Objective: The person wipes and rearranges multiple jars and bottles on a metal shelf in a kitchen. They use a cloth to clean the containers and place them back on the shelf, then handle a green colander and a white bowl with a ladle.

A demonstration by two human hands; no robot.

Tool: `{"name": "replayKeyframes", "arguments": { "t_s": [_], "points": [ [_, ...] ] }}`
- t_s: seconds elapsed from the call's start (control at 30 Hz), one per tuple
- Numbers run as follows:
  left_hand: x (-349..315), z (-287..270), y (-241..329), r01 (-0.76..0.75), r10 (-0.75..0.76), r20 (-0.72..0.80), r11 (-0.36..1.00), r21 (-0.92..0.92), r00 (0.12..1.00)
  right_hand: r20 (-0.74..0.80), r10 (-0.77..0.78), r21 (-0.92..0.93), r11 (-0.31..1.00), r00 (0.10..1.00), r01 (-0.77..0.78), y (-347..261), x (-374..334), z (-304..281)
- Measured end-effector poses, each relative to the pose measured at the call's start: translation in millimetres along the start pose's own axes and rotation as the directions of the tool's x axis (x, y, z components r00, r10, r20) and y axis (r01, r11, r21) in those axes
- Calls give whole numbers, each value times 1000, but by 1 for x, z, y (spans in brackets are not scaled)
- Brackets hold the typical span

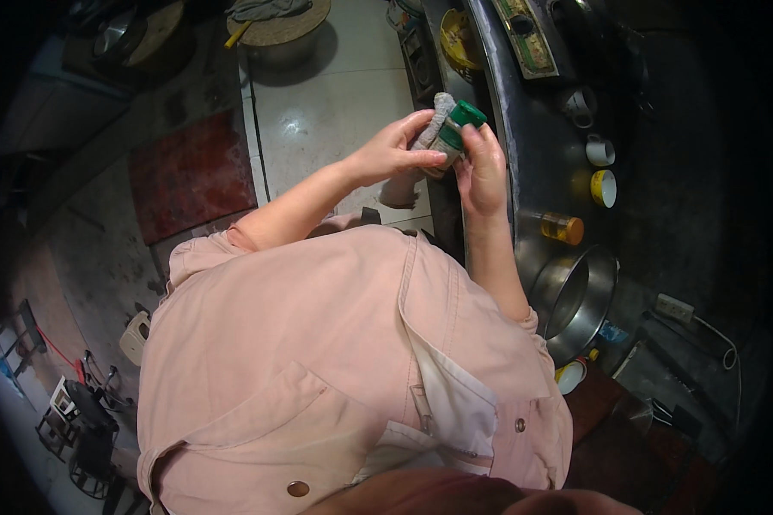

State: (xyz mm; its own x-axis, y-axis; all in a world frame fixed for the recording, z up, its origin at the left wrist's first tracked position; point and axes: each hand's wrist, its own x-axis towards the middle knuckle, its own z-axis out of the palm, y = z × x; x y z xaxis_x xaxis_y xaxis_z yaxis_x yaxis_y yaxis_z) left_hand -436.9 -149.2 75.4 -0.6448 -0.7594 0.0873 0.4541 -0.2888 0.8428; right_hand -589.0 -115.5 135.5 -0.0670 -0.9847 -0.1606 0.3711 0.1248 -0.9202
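Observation:
Ahead of my chest, both hands are raised around a small container with a green lid (468, 112). My left hand (388, 153) is closed on a grey cloth (442, 108) and presses it against the container's side. On the other side my right hand (483, 176) grips the container, its thumb and fingers near the green lid. The fingers and cloth cover most of the container's body, so its contents cannot be made out.
Along the right runs a dark counter (528, 163) with a white mug (600, 153), a yellow cup (604, 189), an orange-lidded jar (563, 228) and a steel basin (574, 300). A yellow basket (459, 43) is at the counter's far end. A dark red board (193, 176) lies left.

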Motion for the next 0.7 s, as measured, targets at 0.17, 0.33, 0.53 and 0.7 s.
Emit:
{"name": "replayKeyframes", "arguments": {
  "t_s": [0.17,0.33,0.53,0.7],
  "points": [
    [6,-1,3,-41,50,-52,988,151,997,-27,-181,-350,923,983,160,3,3,-14],
    [28,16,-20,59,-18,-188,974,220,982,-260,-391,-601,781,883,169,12,6,-34],
    [83,35,-64,385,-407,-155,910,-152,900,-504,-475,-562,815,721,143,-45,-25,-114],
    [170,82,-72,231,-256,-182,962,-147,949,-509,-537,-465,829,673,310,-110,-93,-186]
  ]
}}
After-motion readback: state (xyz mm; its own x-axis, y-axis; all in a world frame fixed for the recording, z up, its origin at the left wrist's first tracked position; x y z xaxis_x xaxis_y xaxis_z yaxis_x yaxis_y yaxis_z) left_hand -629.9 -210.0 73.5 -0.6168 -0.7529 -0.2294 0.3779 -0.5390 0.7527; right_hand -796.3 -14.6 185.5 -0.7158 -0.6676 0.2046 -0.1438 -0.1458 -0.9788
